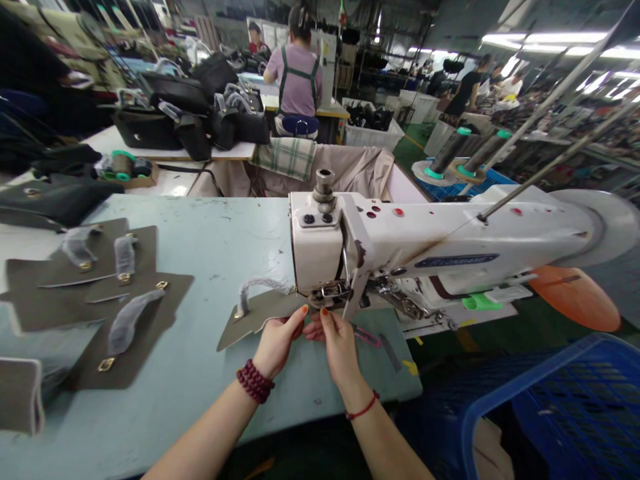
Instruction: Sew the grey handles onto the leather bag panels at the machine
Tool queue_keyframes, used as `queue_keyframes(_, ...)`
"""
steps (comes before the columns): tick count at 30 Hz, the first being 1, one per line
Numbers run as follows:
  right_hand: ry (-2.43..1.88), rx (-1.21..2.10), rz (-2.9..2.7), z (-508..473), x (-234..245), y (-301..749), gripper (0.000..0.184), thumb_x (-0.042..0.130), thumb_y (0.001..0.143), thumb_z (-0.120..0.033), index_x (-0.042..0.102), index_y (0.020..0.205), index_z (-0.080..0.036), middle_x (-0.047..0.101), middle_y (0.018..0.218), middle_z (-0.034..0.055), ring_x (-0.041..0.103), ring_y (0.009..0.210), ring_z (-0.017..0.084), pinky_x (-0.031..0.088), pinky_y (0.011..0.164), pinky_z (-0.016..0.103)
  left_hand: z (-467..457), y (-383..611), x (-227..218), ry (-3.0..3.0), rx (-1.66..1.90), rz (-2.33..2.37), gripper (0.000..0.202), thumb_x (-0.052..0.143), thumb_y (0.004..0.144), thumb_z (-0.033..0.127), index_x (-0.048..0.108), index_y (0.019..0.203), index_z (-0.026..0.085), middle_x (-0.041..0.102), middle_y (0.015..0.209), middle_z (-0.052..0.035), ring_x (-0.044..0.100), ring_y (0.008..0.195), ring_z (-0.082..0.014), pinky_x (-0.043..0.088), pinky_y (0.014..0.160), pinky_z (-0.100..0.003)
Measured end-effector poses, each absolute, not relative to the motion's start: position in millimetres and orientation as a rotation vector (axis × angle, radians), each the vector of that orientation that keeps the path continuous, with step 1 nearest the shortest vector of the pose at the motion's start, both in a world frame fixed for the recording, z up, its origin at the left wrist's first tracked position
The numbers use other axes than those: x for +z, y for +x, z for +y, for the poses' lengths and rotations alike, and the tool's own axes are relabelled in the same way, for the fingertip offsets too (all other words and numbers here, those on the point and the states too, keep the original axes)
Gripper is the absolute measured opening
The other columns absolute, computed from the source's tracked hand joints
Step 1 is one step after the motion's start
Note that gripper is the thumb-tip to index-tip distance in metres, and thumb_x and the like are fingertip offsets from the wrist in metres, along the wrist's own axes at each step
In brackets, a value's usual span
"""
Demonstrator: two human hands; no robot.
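Note:
A white sewing machine (400, 247) stands on a pale blue table (210, 240). Under its needle lies an olive-grey bag panel (250, 317) with a wrapped handle. My left hand (277, 340), with a dark red bead bracelet on the wrist, pinches the panel's near edge just below the presser foot. My right hand (340, 343), with a thin red cord at the wrist, has its fingers closed on the same edge beside the left hand, right at the needle area.
Several similar panels with wrapped handles (100, 293) lie spread on the table's left. A blue plastic crate (550, 407) stands at the lower right. Black bags (190, 113) pile on a far table. A seated person (299, 73) works with their back to me.

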State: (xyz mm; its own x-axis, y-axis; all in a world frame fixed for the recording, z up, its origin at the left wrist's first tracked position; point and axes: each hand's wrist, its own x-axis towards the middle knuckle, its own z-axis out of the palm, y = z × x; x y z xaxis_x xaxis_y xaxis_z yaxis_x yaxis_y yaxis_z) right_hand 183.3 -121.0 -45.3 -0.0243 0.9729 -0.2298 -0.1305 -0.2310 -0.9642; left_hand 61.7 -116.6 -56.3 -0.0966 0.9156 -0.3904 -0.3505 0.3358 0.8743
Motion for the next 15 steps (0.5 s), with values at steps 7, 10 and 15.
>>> queue_keyframes(7, -1.302, 1.377, -0.989, -117.2, -41.4, 176.9, 0.039, 0.055, 0.084, -0.052, 0.065, 0.077, -0.015, 0.070, 0.066, 0.0063, 0.066, 0.056, 0.016, 0.055, 0.058, 0.027, -108.6, 62.9, -46.8, 0.459, 1.093, 1.122, 0.032, 0.075, 0.067, 0.039, 0.060, 0.056, 0.013, 0.047, 0.054, 0.0036, 0.043, 0.055, -0.0104, 0.038, 0.055, -0.024)
queue_keyframes(10, -1.286, 1.384, -0.979, -114.6, -37.5, 178.7, 0.035, 0.057, 0.082, -0.048, 0.063, 0.073, -0.015, 0.069, 0.063, 0.0051, 0.064, 0.052, 0.016, 0.054, 0.055, 0.026, -111.0, 67.0, -38.7, 0.432, 1.100, 1.105, 0.037, 0.074, 0.068, 0.039, 0.052, 0.050, 0.015, 0.039, 0.051, 0.0057, 0.039, 0.053, -0.0094, 0.038, 0.055, -0.024)
queue_keyframes(15, -1.302, 1.383, -0.967, -112.7, -32.2, 181.0, 0.032, 0.059, 0.080, -0.045, 0.061, 0.068, -0.016, 0.068, 0.058, 0.0040, 0.062, 0.046, 0.015, 0.052, 0.051, 0.023, -113.9, 69.1, -37.7, 0.445, 1.104, 1.133, 0.040, 0.074, 0.068, 0.040, 0.048, 0.048, 0.016, 0.038, 0.051, 0.0056, 0.036, 0.053, -0.0090, 0.037, 0.054, -0.023)
